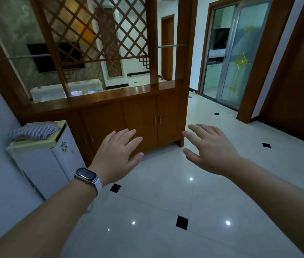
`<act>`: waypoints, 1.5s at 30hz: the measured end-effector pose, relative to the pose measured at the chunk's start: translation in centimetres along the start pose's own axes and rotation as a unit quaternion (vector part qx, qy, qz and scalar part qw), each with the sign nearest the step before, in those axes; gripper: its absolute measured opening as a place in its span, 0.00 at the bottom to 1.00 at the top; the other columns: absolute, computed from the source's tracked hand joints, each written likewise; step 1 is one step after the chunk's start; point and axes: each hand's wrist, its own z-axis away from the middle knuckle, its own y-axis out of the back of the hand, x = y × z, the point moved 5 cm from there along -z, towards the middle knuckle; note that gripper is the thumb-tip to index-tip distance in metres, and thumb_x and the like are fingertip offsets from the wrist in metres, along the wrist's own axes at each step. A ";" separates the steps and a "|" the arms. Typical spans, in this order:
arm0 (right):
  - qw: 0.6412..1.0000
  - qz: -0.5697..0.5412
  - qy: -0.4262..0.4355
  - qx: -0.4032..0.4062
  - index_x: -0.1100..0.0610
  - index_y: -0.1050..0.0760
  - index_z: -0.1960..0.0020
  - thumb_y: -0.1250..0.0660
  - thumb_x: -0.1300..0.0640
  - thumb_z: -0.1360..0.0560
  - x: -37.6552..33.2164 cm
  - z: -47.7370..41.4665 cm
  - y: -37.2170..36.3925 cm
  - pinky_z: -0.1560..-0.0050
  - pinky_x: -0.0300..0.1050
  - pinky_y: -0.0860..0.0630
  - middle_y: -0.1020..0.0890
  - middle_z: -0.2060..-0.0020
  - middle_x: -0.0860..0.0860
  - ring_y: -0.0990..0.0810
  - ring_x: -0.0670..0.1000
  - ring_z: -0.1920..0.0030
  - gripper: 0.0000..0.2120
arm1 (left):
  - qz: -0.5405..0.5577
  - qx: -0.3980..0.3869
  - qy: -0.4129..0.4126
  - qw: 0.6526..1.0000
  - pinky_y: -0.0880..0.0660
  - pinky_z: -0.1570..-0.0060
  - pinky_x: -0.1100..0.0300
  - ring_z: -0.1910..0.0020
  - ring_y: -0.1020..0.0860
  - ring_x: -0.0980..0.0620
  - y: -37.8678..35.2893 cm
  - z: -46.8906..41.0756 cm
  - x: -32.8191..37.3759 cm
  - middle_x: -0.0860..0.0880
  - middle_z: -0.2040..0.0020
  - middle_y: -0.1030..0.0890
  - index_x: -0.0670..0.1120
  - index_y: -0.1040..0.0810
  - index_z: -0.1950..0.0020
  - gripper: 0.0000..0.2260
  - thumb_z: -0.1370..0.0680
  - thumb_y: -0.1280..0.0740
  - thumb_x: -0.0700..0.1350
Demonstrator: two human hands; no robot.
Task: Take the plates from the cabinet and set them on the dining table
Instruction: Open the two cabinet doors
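Observation:
A low wooden cabinet [140, 116] with closed doors and small metal handles stands ahead under a lattice screen. My left hand [118, 152], with a watch on its wrist, is stretched forward with fingers spread and holds nothing. My right hand [210, 148] is also held out, open and empty, to the right of the cabinet's corner. Both hands hover in the air short of the cabinet doors. No plates and no dining table are in view.
A white appliance [41, 161] with a striped cloth [35, 131] on top stands by the left wall. Glossy white floor tiles [166, 202] run ahead. A sliding glass door [240, 56] opens on a kitchen at the back right. Dark wooden door frames line the right side.

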 end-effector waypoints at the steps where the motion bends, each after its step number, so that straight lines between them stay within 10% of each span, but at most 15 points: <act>1: 1.000 -0.001 0.002 -0.004 0.49 0.33 0.27 0.50 0.35 0.22 0.7 0.2 -0.1 0.30 0.55 0.36 0.28 0.29 0.52 0.32 0.56 0.28 0.29 | -0.001 -0.003 -0.003 1.000 0.38 0.29 0.43 0.27 0.33 0.45 -0.1 -0.5 0.8 0.46 0.28 0.28 0.50 0.27 0.30 0.26 0.21 0.50 0.61; 23: 0.997 -0.069 0.028 -0.002 0.50 0.29 0.30 0.53 0.36 0.22 19.8 2.6 -2.8 0.32 0.55 0.33 0.24 0.33 0.52 0.28 0.56 0.31 0.30 | -0.057 -0.008 -0.006 0.998 0.32 0.33 0.42 0.32 0.27 0.44 -2.4 -11.8 17.0 0.45 0.33 0.24 0.48 0.25 0.32 0.24 0.20 0.47 0.58; 45: 0.998 -0.023 -0.015 -0.062 0.47 0.35 0.27 0.51 0.36 0.21 19.4 -19.5 -13.7 0.29 0.51 0.38 0.29 0.29 0.48 0.33 0.52 0.28 0.27 | 0.027 0.016 -0.026 0.999 0.31 0.35 0.46 0.34 0.25 0.44 -16.6 -27.7 -0.7 0.45 0.34 0.22 0.48 0.23 0.34 0.22 0.22 0.43 0.56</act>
